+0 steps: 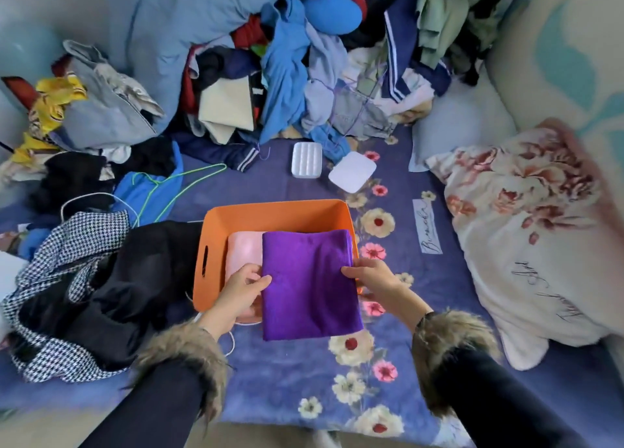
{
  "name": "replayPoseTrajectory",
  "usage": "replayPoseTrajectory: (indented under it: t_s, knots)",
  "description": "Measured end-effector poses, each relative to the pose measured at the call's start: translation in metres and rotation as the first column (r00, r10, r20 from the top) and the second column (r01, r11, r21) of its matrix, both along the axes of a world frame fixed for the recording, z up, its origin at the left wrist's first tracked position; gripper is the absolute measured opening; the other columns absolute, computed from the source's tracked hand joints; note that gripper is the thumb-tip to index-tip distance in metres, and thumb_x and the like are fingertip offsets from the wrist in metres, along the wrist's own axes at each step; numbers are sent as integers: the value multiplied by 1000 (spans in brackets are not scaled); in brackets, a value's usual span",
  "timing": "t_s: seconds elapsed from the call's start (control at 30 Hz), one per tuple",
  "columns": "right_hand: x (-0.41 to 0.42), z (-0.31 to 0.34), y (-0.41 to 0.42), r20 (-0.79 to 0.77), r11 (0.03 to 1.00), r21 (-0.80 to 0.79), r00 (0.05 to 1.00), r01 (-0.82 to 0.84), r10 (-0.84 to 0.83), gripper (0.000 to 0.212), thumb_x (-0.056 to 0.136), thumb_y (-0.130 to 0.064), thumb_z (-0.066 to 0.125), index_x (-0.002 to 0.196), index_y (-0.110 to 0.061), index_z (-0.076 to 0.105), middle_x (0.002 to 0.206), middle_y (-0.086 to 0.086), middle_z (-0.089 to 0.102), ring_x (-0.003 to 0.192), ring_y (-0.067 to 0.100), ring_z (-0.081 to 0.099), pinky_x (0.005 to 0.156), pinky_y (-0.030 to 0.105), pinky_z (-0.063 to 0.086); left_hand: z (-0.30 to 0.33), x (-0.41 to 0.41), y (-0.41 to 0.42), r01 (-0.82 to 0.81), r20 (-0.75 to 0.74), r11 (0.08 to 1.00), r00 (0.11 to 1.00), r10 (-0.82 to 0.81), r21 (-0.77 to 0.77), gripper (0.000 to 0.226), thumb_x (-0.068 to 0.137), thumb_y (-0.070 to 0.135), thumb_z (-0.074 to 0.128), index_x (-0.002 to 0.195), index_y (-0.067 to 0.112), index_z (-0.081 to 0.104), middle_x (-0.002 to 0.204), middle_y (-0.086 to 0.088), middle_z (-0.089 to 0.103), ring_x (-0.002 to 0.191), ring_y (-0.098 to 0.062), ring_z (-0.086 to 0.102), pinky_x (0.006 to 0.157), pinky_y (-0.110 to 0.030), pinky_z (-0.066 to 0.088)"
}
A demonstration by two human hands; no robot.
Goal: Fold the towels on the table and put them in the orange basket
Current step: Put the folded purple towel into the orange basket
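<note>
A folded purple towel [309, 284] hangs over the near side of the orange basket [270, 213], its far half above the basket and its near half over the bedsheet. My left hand [243, 287] pinches its left edge with the thumb on top. My right hand [369, 275] grips its right edge. A folded pink towel [243, 248] lies inside the basket, partly under the purple one.
A black garment and a houndstooth cloth [84, 279] lie left of the basket. A large pile of clothes [287, 59] fills the back. A white box [306, 159] and its lid [352, 176] sit beyond the basket. A floral pillow [526, 231] lies on the right.
</note>
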State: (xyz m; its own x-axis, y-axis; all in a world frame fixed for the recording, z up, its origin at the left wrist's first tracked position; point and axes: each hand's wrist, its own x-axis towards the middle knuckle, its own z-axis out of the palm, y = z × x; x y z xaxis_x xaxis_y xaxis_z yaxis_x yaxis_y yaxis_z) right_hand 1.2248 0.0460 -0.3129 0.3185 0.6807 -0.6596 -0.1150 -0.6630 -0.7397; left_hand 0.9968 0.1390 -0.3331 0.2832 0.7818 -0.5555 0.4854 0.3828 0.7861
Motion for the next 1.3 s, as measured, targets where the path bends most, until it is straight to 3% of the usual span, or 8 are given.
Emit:
replayPoseTrajectory:
  t_s: [0.1,0.37,0.5,0.77,0.93,1.03,1.17,1.3]
  knots:
    - [6,-30,50,27,999,-46,1000,1,0,13,88,-16,59,77,-17,52,74,1,50,59,9,47,51,20,37,-27,15,39,-53,-29,998,998,52,-45,9,92,21,57,99,19,52,93,-8,54,72,-22,55,69,-38,52]
    - [11,-113,110,118,976,-217,993,9,17,38,89,-20,59,111,10,55,63,1,44,54,13,41,50,23,33,-110,40,81,-109,-134,983,987,89,-150,9,93,22,54,98,19,47,92,1,48,64,-15,48,52,-22,39]
    - [21,-141,127,263,975,-219,964,28,32,32,88,-20,59,103,9,60,75,7,50,62,19,47,56,28,35,-132,60,102,-91,-104,977,992,72,-194,10,95,20,51,88,24,46,83,5,46,57,-13,47,41,-21,44]
    - [20,-169,155,365,962,-269,929,42,61,22,91,-17,53,98,2,60,90,16,62,89,31,58,67,29,36,-177,82,125,-1,-170,994,985,-17,-108,11,92,19,54,101,18,47,85,-6,49,79,-21,48,80,-48,50]
    - [9,-170,149,492,959,-282,862,22,124,40,91,-17,52,126,0,46,127,18,50,119,34,47,97,36,37,-189,84,121,72,-259,997,963,-72,-10,20,91,10,55,110,11,50,99,-10,59,85,-27,56,78,-34,46]
    - [-6,-174,139,653,925,-300,657,-234,377,62,89,-18,55,142,-6,25,147,16,28,137,32,25,111,39,23,-190,74,113,347,-326,921,903,-279,175,45,88,11,60,129,10,43,128,-14,48,110,-28,52,92,-35,43]
    - [-8,-191,135,627,597,-612,142,-519,766,83,88,-24,55,148,-9,-1,156,15,-5,144,31,-9,116,46,-1,-195,64,107,816,-626,531,541,-561,229,86,82,36,67,149,21,14,157,-10,0,144,-30,3,115,-45,18]
    - [9,-206,148,469,372,-799,-103,-472,877,98,87,-34,59,146,-11,-16,153,18,-21,142,35,-17,113,49,-11,-214,72,118,943,-743,303,301,-597,138,117,70,57,68,146,24,-16,142,-9,-40,128,-32,-41,110,-52,-15]
